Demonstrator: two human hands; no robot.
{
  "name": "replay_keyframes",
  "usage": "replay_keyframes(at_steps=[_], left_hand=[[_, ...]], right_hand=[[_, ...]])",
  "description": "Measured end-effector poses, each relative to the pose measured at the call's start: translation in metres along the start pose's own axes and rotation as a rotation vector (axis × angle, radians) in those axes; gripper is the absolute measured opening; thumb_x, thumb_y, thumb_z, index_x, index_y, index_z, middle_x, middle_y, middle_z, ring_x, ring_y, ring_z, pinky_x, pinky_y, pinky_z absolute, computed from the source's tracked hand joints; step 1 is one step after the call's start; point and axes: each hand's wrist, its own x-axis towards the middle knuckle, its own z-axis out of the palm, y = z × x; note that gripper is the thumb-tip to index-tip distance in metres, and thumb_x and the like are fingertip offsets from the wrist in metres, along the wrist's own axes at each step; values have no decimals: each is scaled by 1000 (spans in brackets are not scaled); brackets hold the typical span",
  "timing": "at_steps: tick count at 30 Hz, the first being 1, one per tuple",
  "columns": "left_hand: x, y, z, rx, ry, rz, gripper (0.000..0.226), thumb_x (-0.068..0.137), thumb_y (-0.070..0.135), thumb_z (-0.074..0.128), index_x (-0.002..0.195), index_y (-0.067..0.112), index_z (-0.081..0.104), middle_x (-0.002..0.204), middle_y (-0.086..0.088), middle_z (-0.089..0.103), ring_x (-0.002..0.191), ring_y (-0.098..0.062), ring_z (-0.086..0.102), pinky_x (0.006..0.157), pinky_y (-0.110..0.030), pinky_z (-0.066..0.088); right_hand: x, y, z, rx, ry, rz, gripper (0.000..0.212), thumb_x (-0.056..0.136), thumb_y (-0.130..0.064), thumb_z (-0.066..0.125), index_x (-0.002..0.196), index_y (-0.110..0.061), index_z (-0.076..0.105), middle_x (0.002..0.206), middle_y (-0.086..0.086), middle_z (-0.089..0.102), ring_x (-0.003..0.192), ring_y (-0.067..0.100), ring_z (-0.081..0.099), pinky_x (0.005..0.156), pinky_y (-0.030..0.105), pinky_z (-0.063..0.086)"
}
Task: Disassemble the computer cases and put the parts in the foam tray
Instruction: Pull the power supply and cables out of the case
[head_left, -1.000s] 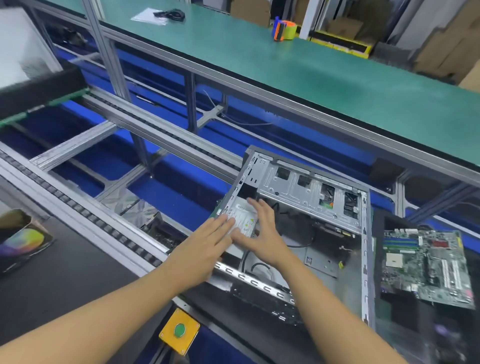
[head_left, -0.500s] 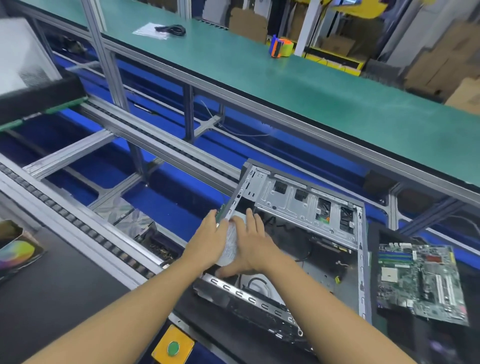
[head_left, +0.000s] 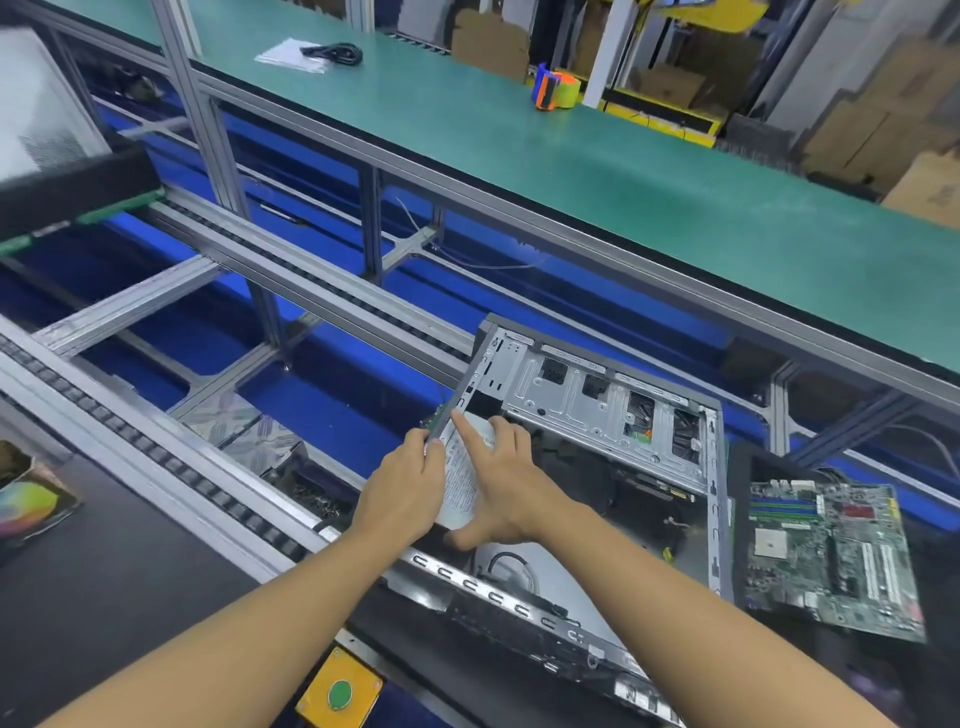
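Note:
An open grey computer case (head_left: 602, 410) lies on its side on the black work surface in front of me. At its left end a silver box with a white printed label (head_left: 460, 486) stands tilted up out of the case. My left hand (head_left: 402, 493) grips the box's left edge, fingers curled round it beside the case's left wall. My right hand (head_left: 501, 488) holds the box from the right, fingers spread over the label and thumb under its near end. A green motherboard (head_left: 831, 556) lies on the dark foam tray (head_left: 737, 467) to the right of the case.
A roller conveyor rail (head_left: 156, 467) runs diagonally on my left, blue panels beneath it. A green bench (head_left: 571, 156) behind holds a tape dispenser (head_left: 556, 93) and a black cable (head_left: 332, 52). A yellow box with a green button (head_left: 340, 693) sits at the near edge.
Both hands went from lying flat on the silver box to holding it, and the box has tilted up out of the case's left end. The camera has come closer.

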Motion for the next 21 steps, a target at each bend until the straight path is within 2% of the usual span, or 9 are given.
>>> replay_keyframes(at_steps=[4,8,11,14,16,18,21], left_hand=[[-1,0,0,8,13,5,35,102,46,22,111,25,49,98,-2,63,88,-27,60,83,-49,50],[-1,0,0,-1,7,6,35,102,46,23,114,26,49,97,-3,64,88,-28,61,83,-50,51],[1,-2,1,-7,4,10,33,103,45,24,113,26,49,95,-3,64,86,-28,61,83,-49,51],[2,-2,2,-18,7,16,31,102,45,25,109,26,49,92,-2,64,84,-26,61,81,-49,51],[2,-2,3,-10,18,17,30,102,46,26,105,26,49,89,0,64,82,-25,61,80,-48,51],[2,-1,4,2,21,24,31,102,47,26,103,27,49,88,1,63,79,-23,61,77,-47,51],[2,-1,4,16,22,25,30,102,48,25,101,28,47,87,3,62,78,-21,60,74,-45,51]], right_hand=[[2,2,-4,-31,-11,-21,141,54,-54,83,151,-45,-18,159,9,-2,147,25,-9,110,50,39],[6,3,-7,-109,17,-42,141,51,-63,80,152,-43,-16,156,12,7,143,32,4,113,48,30],[6,16,-13,-159,-9,-9,140,54,-68,78,154,-40,-16,159,15,1,146,35,0,118,50,19],[-5,21,-12,-119,3,-12,139,56,-65,78,155,-40,-15,162,13,-6,148,33,-7,119,52,14],[-12,16,-6,-96,-3,-18,138,56,-65,78,155,-39,-14,162,13,-9,149,32,-11,120,53,16],[-13,9,-4,-126,-47,-5,137,59,-65,78,156,-37,-14,163,13,-14,149,32,-17,118,54,25],[-2,-2,-14,-269,-213,92,143,59,-73,78,154,-37,-23,160,14,-33,149,37,-24,115,58,32]])
